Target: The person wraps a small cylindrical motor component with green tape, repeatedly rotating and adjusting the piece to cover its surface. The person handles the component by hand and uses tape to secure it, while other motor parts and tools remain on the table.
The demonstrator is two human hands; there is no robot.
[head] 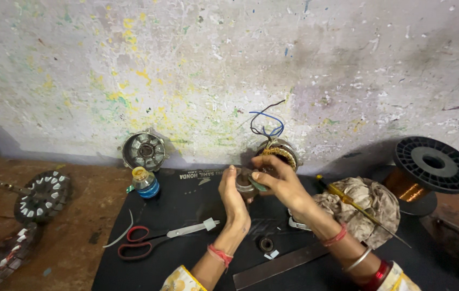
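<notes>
My left hand grips a small round metal part above a black mat. My right hand meets it from the right, its fingers pinching a thin greenish strip against that part. Just behind the hands a copper-wound stator with black and blue wires leans on the paint-flecked wall.
On the mat lie red-handled scissors, a small blue bottle, a metal ruler, a black ring, a rag and a yellow-handled screwdriver. A copper wire spool stands right. Stator cores rest left.
</notes>
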